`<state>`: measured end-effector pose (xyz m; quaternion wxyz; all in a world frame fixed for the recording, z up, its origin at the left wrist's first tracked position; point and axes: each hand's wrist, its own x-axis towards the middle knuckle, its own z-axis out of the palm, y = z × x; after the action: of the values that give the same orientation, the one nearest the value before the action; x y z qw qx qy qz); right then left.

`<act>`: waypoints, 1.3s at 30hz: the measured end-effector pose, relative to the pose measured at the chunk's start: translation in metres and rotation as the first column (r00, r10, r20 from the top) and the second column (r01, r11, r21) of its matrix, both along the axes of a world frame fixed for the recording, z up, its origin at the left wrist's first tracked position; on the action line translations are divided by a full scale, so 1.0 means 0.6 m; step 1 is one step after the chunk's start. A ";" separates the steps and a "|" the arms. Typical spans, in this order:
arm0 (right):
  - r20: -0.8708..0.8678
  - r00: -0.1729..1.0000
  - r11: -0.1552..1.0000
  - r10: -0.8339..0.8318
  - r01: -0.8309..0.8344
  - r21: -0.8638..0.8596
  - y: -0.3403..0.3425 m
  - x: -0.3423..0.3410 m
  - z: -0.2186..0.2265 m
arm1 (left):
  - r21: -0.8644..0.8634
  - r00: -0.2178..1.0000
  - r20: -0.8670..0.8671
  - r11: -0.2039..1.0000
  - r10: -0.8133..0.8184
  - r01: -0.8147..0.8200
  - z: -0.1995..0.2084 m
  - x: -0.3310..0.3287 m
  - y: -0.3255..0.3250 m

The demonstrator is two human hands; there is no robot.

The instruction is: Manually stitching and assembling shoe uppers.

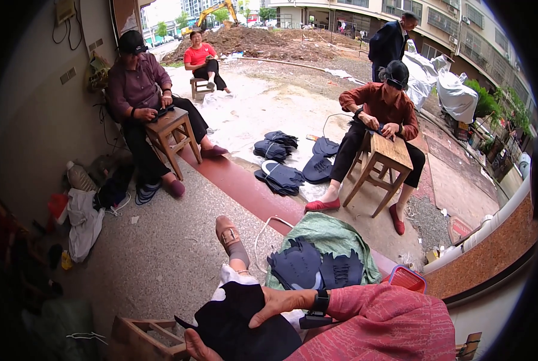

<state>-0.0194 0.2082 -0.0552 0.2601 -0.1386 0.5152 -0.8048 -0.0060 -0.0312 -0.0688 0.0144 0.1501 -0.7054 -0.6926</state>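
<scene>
One dark cloth piece [230, 319], near centre, lies left of the right hand [278, 305], whose grip clamps its right edge, thumb on top. Left hand [200, 347] at its near-left edge; cannot tell whether that grip pinches. Narrow tip points left; long axis seems far-left to near-right.

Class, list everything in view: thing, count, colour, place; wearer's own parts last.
Sheet: one, black, lower centre
Sack: one, green, ahead right
Cut pieces: several, dark blue, on sack and beyond
Basket: one, red, beside sack
Other people: four, mixed clothing, beyond
Stools: at least four, brown, near people and lower left
Bag: one, white, left side
Excavator: one, yellow, background
Covered bundles: several, silvery, upper right
Own shoe: one, brown, ahead
Sleeve: one, pinkish, lower right
Left hand: one, bare, at sheet's edge
Right hand: one, bare, gripping sheet
</scene>
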 end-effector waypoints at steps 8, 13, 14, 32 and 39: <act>0.007 1.000 0.999 0.003 -0.004 0.054 0.003 0.001 0.020 | 0.003 1.000 -0.018 1.000 -0.010 0.010 0.001 -0.001 0.002; 0.025 0.999 0.999 -0.026 0.025 0.043 0.001 0.003 0.015 | -0.007 1.000 -0.006 1.000 0.001 -0.001 0.006 0.000 0.005; 0.017 0.999 0.999 -0.027 0.027 0.046 0.001 0.003 0.011 | -0.008 1.000 -0.006 1.000 0.000 0.000 0.006 0.000 0.004; 0.042 0.999 0.999 -0.020 0.019 0.033 0.000 0.002 0.006 | -0.023 1.000 -0.028 1.000 0.015 -0.015 0.002 -0.001 0.003; 0.057 0.998 0.999 -0.030 0.029 0.032 0.002 0.005 0.015 | -0.005 1.000 -0.022 1.000 0.010 -0.010 0.000 -0.001 0.004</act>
<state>-0.0165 0.2091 -0.0459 0.2650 -0.1038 0.5222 -0.8039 -0.0063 -0.0287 -0.0687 0.0260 0.1460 -0.7060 -0.6925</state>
